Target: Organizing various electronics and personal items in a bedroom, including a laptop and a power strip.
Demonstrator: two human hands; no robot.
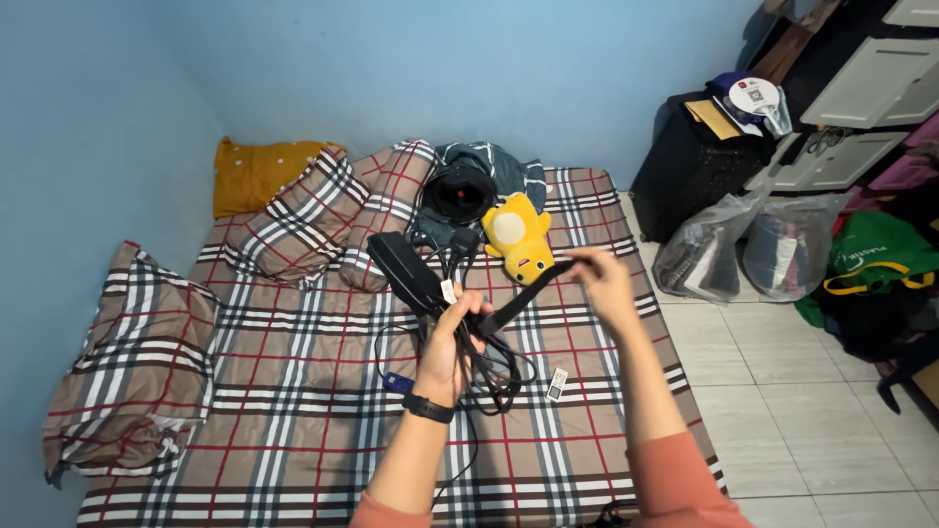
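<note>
My left hand grips a bundle of black cables with a flat black power adapter sticking up and to the left. My right hand pinches the end of a black strap that runs from the bundle, pulled taut to the right. Loops of cable hang below my left hand over the plaid mattress. A black band sits on my left wrist.
On the mattress lie a yellow plush toy, a black helmet, plaid pillows, a yellow cushion and a small white remote. Bags and a black case crowd the tiled floor at right.
</note>
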